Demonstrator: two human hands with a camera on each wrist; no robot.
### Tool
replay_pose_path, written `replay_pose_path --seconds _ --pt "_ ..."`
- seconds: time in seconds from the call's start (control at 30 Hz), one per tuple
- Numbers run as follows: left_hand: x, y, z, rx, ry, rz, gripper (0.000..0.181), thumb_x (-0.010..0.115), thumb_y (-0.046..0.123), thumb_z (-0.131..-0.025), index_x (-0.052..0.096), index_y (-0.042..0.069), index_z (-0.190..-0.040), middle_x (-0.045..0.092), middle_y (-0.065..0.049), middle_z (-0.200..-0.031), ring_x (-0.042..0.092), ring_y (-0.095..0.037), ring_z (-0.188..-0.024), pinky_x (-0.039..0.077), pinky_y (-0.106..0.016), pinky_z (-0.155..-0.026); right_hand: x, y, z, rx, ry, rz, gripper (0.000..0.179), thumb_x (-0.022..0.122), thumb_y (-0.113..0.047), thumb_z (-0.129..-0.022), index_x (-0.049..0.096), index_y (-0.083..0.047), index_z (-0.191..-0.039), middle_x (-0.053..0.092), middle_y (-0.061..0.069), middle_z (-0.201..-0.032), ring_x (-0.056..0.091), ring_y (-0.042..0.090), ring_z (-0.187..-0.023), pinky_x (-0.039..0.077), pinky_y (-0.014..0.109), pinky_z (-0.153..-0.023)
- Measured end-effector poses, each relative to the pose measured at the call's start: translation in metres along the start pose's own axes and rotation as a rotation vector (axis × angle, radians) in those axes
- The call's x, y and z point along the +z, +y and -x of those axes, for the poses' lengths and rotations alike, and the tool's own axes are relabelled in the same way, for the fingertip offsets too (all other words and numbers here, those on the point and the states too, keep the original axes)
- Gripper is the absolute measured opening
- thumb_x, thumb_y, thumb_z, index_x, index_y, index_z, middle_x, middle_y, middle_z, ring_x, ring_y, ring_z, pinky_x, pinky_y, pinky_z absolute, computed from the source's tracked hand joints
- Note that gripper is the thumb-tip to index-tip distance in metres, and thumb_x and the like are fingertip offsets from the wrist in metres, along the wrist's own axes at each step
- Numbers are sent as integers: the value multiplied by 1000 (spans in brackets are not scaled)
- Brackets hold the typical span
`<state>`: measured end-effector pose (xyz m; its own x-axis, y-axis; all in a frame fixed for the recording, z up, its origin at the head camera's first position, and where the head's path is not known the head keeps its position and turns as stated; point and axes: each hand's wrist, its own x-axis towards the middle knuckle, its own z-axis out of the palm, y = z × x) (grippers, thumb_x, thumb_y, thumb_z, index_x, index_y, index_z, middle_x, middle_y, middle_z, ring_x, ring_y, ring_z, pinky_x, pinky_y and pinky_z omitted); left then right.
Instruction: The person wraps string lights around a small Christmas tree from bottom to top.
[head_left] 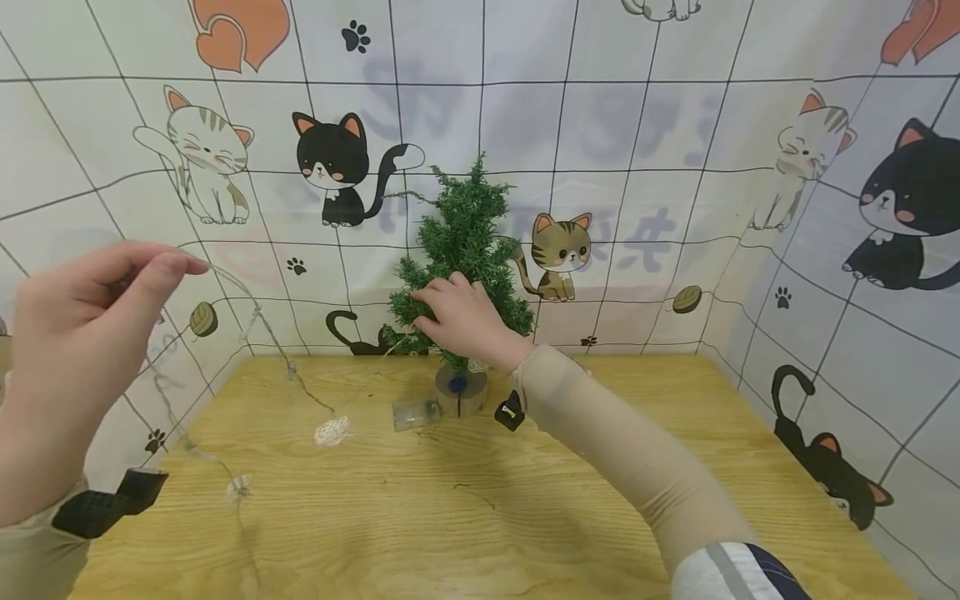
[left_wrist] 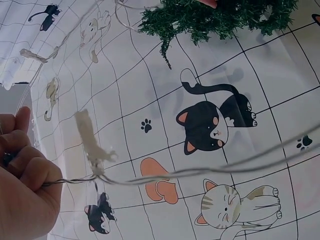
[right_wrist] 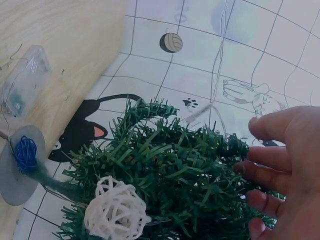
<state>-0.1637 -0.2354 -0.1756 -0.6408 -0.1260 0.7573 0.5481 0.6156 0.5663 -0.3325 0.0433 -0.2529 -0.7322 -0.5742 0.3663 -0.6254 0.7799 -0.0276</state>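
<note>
A small artificial Christmas tree [head_left: 468, 218] stands on a round wooden base [head_left: 472, 398] at the back of the table. My left hand [head_left: 90, 342] is raised at the left and pinches the thin wire of a light string [head_left: 258, 312], which hangs toward the table. In the left wrist view the same wire [left_wrist: 145, 180] runs out from the curled fingers. My right hand [head_left: 468, 321] reaches to the front of the tree, its spread fingers [right_wrist: 272, 160] at the green branches [right_wrist: 170, 165]. A white woven ball [right_wrist: 117, 210] hangs low on the tree.
Beside the base lies a clear plastic battery box [head_left: 415, 414]. Another white woven ball [head_left: 332, 431] sits on the wooden table [head_left: 525, 517] to the left. Behind and at both sides hangs a cat-patterned cloth [head_left: 637, 125].
</note>
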Motion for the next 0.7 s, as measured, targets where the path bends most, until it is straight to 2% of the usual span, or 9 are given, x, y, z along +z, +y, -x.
replay_pose_path --seconds 0.07,0.13,0.23,0.3,0.37,0.43,0.53,0.6,0.7 --pt "-2 1 -1 -27 -4 7 23 60 20 -97 72 0 -101 55 -1 -60 30 -13 -50 28 -21 -56 0 0 2 -5 58 -12 38 54 -37 -99 59 -22 -134 55 -2 -132 46 20 -105 36 37 -78" --pt "-6 1 -2 -75 -9 5 27 59 26 -97 72 3 -105 52 -1 -61 30 -14 -52 27 -24 -52 0 -2 8 -39 159 -69 31 57 -34 -98 66 -21 -124 58 -1 -125 47 20 -103 36 37 -78" --pt "-10 0 -4 -131 -5 14 32 56 31 -99 70 3 -107 46 0 -67 32 -14 -57 23 -27 -46 -2 -14 20 -166 310 -224 18 61 -25 -96 73 -15 -106 63 -1 -107 51 17 -94 39 33 -80" --pt "-11 -2 -7 -141 5 74 34 54 31 -100 67 0 -104 42 -1 -68 33 -16 -59 20 -29 -46 -2 -30 33 -270 297 -357 12 63 -19 -94 72 -12 -94 64 -2 -92 53 12 -82 42 26 -75" --pt "-7 -3 -15 -123 17 293 32 54 23 -100 62 -8 -98 41 -4 -72 31 -18 -61 18 -29 -50 0 -49 46 -345 163 -442 12 64 -20 -94 71 -13 -87 62 -7 -81 53 6 -71 44 18 -69" --pt "-3 -2 -25 -98 15 554 30 56 15 -99 57 -13 -90 38 -7 -70 28 -20 -58 19 -30 -53 6 -68 58 -370 -38 -473 16 63 -27 -94 71 -13 -91 62 -10 -81 52 -1 -66 44 13 -65" --pt "3 2 -40 -99 -11 899 26 58 6 -96 52 -17 -83 31 -9 -66 23 -19 -53 14 -29 -49 21 -93 69 -349 -310 -502 34 60 -40 -95 68 -15 -116 66 -13 -101 57 -7 -78 45 11 -70" --pt "7 7 -48 -116 -29 975 26 59 5 -96 52 -16 -82 29 -8 -64 22 -17 -50 13 -28 -46 34 -105 70 -310 -420 -590 50 59 -43 -95 54 -16 -136 59 -12 -126 58 -5 -98 45 12 -80" --pt "11 14 -57 -144 -51 1034 25 60 6 -95 54 -15 -84 27 -7 -64 22 -17 -49 12 -27 -45 50 -121 66 -232 -513 -840 63 60 -38 -96 34 -23 -151 39 -15 -147 46 -1 -124 42 19 -95"
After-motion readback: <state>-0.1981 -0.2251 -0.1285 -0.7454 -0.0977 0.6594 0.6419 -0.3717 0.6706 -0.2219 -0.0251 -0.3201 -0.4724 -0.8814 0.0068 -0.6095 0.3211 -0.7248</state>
